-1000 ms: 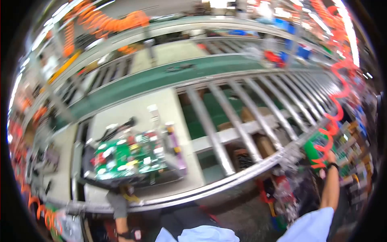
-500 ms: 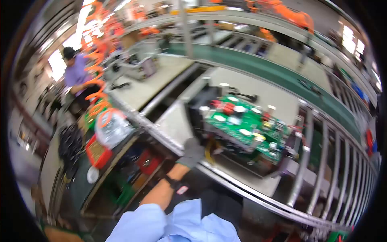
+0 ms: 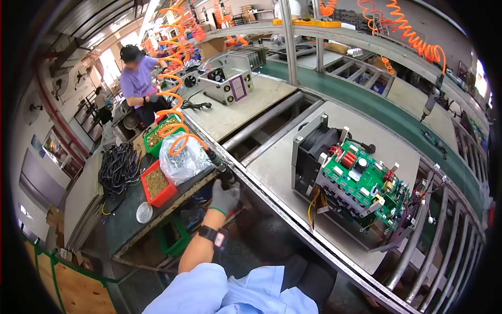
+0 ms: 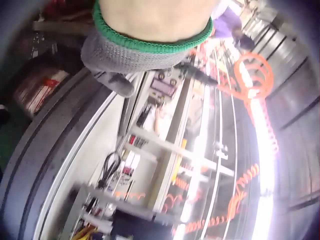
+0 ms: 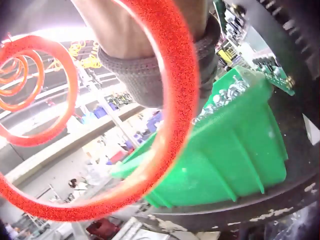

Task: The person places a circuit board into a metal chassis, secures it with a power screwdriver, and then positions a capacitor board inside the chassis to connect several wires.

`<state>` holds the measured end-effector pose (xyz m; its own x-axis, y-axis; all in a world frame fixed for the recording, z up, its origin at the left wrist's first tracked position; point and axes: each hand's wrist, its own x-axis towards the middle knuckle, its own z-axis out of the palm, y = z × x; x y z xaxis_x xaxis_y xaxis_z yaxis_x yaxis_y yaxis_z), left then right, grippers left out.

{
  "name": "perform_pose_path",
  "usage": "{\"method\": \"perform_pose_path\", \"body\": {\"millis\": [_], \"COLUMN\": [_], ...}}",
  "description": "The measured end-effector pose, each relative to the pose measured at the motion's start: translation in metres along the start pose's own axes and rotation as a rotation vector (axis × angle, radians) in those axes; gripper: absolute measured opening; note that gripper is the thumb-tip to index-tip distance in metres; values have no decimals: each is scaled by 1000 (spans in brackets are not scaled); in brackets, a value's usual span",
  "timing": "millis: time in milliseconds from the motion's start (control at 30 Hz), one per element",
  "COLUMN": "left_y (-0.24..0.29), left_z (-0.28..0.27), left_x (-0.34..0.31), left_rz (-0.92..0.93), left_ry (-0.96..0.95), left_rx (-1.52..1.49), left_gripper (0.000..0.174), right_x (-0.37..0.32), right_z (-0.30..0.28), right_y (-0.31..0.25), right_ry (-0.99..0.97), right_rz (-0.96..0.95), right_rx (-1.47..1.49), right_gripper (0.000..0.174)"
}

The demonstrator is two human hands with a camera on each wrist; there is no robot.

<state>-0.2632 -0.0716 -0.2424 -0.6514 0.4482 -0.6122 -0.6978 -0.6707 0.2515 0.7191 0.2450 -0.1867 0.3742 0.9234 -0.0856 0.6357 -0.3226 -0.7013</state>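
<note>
Black power tool (image 3: 218,163), on an orange coiled hose (image 3: 166,112), is gripped by the left hand (image 3: 225,197) beside the worktop (image 3: 128,225). The right hand (image 5: 139,82) is at a green bin (image 5: 225,160) of screws (image 5: 220,102); whether it grips anything, I cannot tell.

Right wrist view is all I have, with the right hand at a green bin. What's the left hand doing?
Observer: In the head view, the gloved left hand appears to grip the lower end of a black tool.

Operator: Any open circuit board on the roller line?

Observer: Yes, a black-sided unit with its green circuit board facing up uncovered, on a pale panel.

Operator: Is there a parts bin near the left hand?

Observer: Yes, a red bin on the bench to its left, holding gold-coloured pieces too small to identify.
</note>
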Motion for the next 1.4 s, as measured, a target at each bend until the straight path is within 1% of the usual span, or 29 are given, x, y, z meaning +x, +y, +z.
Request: {"method": "perform_pose_path", "body": {"millis": [67, 133, 167, 233, 300, 367, 433, 467, 500, 567, 600, 633, 667, 700, 733, 800, 833, 867, 967, 1033, 1067, 1100, 1133, 1167, 1200, 1233, 1333, 1367, 1400], "left_y": [15, 36, 36, 46, 51, 57, 65, 76, 70, 72, 70, 67, 68, 78, 62, 52, 59, 59, 38, 23, 16, 4, -15, -28, -33, -54, -120, -140, -156], "left_z": [19, 13, 20, 15, 12, 2, 0, -7, 0, -7, 3, 4, -3, -20, 0, 5, -24, -36, -43, -41, -40, -37, -25, -25, -20, -1, 36, 42, 41], "left_x": [1, 32, 36, 62, 67, 73, 77, 98, 88, 106, 90, 89, 88, 107, 56, 3, 11, -6, -97, -149, -169, -188, -204, -206, -209, -219, -235, -232, -222], "left_rz": [57, -9, 37, 12, -66, -313, -402, -350, -256, -119, -285, -240, -191, -63, -214, -330, -151, -122, -295, -390, -357, -430, -498, -507, -590, -625, -677, -705, -771], "left_ry": [67, -140, -52, -83, -226, -499, -295, -225, -228, -351, -254, -275, -294, -360, -292, -240, -400, -415, -296, -255, -286, -270, -254, -357, -408, -510, -684, -730, -797], "left_rx": [3, 35, -58, -83, -85, -221, -364, -265, -117, 22, -209, -180, -148, 15, -96, -160, 89, 164, 275, 423, 661, 596, 529, 600, 822, 911, 1041, 1057, 1052], "left_gripper": [47, 33, 26, 24, 17, 9, 14, 16, 17, 12, 11, 11, 12, 12, 12, 15, 16, 16, 18, 21, 24, 28, 33, 39, 58, 63, 63, 63, 57], "right_x": [-9, -22, -31, -48, -77, -109, -153, -172, -191, -221, -243, -272, -281, -277, -278, -279, -276, -275, -269, -271, -272, -272, -276, -284, -290, -291, -308, -309, -309], "right_z": [-6, -14, -23, -42, -60, -65, -54, -34, -10, 58, 95, 129, 162, 193, 223, 262, 279, 291, 301, 297, 297, 300, 298, 291, 286, 285, 282, 279, 275], "right_y": [1, 6, 10, 17, 19, 0, -43, -78, -114, -175, -222, -280, -293, -291, -288, -288, -286, -282, -277, -278, -279, -278, -280, -284, -286, -281, -280, -281, -281], "right_ry": [45, 99, 137, 253, 392, 555, 680, 700, 692, 501, 377, 162, 48, -80, -160, -268, -252, -236, -204, -190, -187, -169, -174, -179, -183, -262, -554, -590, -619], "right_rz": [-7, -13, -16, -37, -85, -182, -324, -445, -553, -791, -914, -1023, -1038, -1165, -1173, -1252, -1278, -1303, -1316, -1282, -1273, -1227, -1164, -1097, -1026, -941, -449, -362, -270], "right_rx": [-14, -30, -39, -75, -151, -249, -301, -283, -245, -110, -67, 73, 44, -2, 40, -31, -105, -179, -286, -238, -217, -117, -36, 43, 118, 164, 543, 620, 698], "right_gripper": [39, 38, 38, 38, 38, 38, 38, 38, 38, 38, 38, 21, 25, 30, 29, 28, 28, 29, 28, 23, 21, 14, 14, 13, 13, 16, 18, 20, 21]}}
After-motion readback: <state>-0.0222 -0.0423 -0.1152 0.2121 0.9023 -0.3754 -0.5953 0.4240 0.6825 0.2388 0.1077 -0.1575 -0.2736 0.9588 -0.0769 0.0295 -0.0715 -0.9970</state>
